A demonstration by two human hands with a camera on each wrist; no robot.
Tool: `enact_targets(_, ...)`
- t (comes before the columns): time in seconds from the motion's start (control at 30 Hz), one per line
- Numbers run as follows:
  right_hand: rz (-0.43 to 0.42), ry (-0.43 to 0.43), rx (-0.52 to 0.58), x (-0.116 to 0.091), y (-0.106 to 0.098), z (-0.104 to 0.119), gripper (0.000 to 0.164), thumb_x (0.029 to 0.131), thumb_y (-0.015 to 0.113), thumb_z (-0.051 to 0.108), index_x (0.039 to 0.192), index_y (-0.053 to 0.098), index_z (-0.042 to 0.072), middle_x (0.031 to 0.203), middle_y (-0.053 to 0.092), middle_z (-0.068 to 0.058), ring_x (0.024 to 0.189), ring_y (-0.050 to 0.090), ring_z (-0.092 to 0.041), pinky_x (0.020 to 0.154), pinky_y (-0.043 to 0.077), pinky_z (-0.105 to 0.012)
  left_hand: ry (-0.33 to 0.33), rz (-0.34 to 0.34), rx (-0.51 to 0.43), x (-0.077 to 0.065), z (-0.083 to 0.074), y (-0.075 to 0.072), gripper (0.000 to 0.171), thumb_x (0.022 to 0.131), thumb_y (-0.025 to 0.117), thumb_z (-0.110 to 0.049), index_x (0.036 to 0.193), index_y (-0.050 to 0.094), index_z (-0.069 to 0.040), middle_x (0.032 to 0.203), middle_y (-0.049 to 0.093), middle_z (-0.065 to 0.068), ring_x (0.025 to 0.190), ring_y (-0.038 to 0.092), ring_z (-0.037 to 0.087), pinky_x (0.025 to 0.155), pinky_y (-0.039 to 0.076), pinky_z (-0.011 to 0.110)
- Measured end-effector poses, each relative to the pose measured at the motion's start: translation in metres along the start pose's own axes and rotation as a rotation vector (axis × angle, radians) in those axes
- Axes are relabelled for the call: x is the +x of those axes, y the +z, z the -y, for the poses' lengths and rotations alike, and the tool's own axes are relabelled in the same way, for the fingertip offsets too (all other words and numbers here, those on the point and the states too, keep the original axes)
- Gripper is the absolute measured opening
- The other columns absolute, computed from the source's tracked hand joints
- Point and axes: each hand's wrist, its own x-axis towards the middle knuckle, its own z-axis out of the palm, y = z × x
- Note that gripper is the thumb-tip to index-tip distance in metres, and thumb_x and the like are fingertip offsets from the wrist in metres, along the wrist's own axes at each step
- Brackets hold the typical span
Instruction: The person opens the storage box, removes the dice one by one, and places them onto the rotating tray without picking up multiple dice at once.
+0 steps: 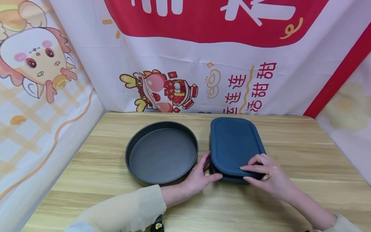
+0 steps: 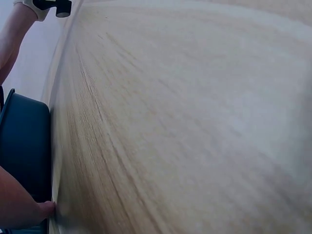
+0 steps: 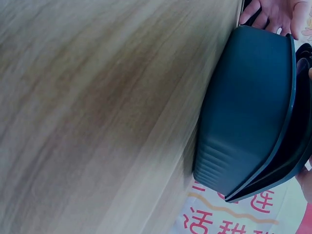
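A dark blue rectangular food container (image 3: 246, 109) stands on the wooden table, with its matching lid (image 1: 236, 145) on top. At the near end the lid is raised off the rim, and the right wrist view shows a wedge-shaped gap. My right hand (image 1: 273, 177) pinches the lid's near right corner, forefinger above and thumb at the lower edge. Against the container's near left corner rests my left hand (image 1: 194, 180), fingers spread along the left side and thumb at the front. In the left wrist view, the left thumb (image 2: 46, 208) shows low beside the container.
A round dark grey pan (image 1: 163, 156) sits left of the container, partly behind the left forearm. The table (image 1: 307, 161) meets printed white cloths (image 1: 179, 54) at the back and both sides. A small black object (image 1: 157, 224) hangs below the left sleeve.
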Motion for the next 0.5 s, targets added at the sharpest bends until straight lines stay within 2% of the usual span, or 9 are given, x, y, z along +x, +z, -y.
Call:
enact_targets(0.2,-0.028,-0.057,-0.061,0.005,-0.001,0.000,0.033,0.094,0.059,0.045,0.095,0.075,0.016,0.092,0.059,0.009,0.083,0.051,-0.010,0.071,0.040,-0.019,0.004,-0.023,-0.030,0.001,-0.001,0.002,0.081,0.089,0.071,-0.010,0.153,0.022,-0.002,0.153,0.032,0.017,0.138,0.032,0.034,0.112,0.025,0.048)
enact_targets(0.4,-0.007,-0.009,-0.104,0.011,-0.007,0.005,0.022,0.090,0.061,0.036,0.092,0.070,0.017,0.094,0.060,0.009,0.086,0.052,-0.010,0.076,0.040,-0.022,0.004,-0.025,-0.042,-0.001,-0.004,0.003,0.080,0.089,0.071,-0.009,0.152,0.022,0.000,0.153,0.032,0.019,0.138,0.032,0.034,0.113,0.024,0.047)
enact_targets(0.5,0.001,-0.001,-0.096,0.013,-0.008,0.007,0.023,0.091,0.060,0.037,0.091,0.069,0.016,0.094,0.060,0.009,0.086,0.052,-0.010,0.078,0.040,-0.023,-0.005,-0.021,-0.042,-0.002,-0.006,0.003,0.080,0.089,0.071,-0.010,0.152,0.022,-0.001,0.153,0.032,0.018,0.138,0.032,0.034,0.113,0.025,0.048)
